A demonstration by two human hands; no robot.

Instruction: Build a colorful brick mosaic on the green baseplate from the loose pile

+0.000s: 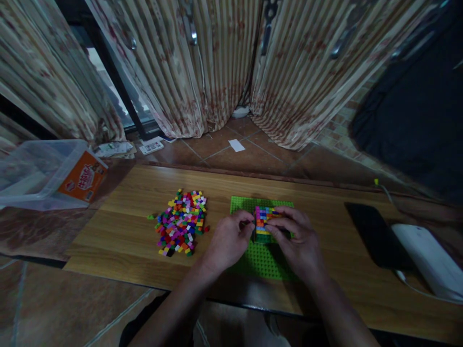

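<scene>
A block of colourful toy bricks [261, 222], built up in rows, stands on a green studded baseplate [262, 262]. At the block's left edge my left hand [229, 238] is closed in a pinch, thumb against forefinger; whatever lies between the fingertips is too small to make out. My right hand [300, 238] reaches over the block from the right, its thumb and fingers gripping it and hiding part of its right side. To the left, a loose pile of mixed coloured bricks [181, 224] lies on the wooden table [123, 231].
Right of the baseplate lie a black phone [376, 233] and a white device [430, 260] with a cable. A clear plastic box [39, 188] with an orange label sits beyond the table's left end. Striped curtains [217, 72] hang behind the table.
</scene>
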